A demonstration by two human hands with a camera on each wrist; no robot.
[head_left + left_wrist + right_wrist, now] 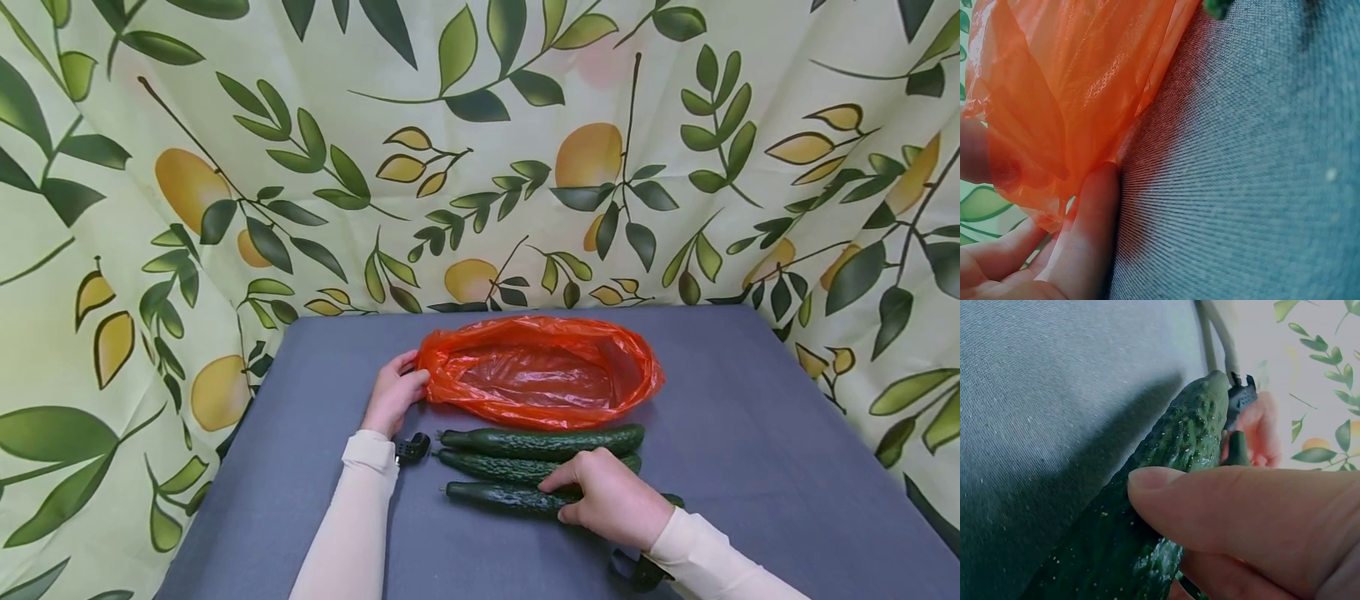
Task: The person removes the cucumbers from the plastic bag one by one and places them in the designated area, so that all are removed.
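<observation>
An orange-red plastic bag (540, 379) lies on the table with its wide mouth facing up. My left hand (392, 392) pinches the gathered left end of the bag, and in the left wrist view the thin plastic (1091, 81) runs between thumb and fingers. Three dark green cucumbers lie side by side in front of it: a far one (525, 442), a middle one (487, 467) and a near one (491, 497). My right hand (618, 500) grips the near cucumber around its middle. Up close, the thumb (1172, 494) presses on its bumpy skin (1179, 437).
A grey-blue cloth (315, 500) covers the table. Behind it and along both sides hangs a curtain (480, 167) printed with leaves and fruit. A black strap with a small device (412, 450) sits at my left wrist, another (641, 573) at my right.
</observation>
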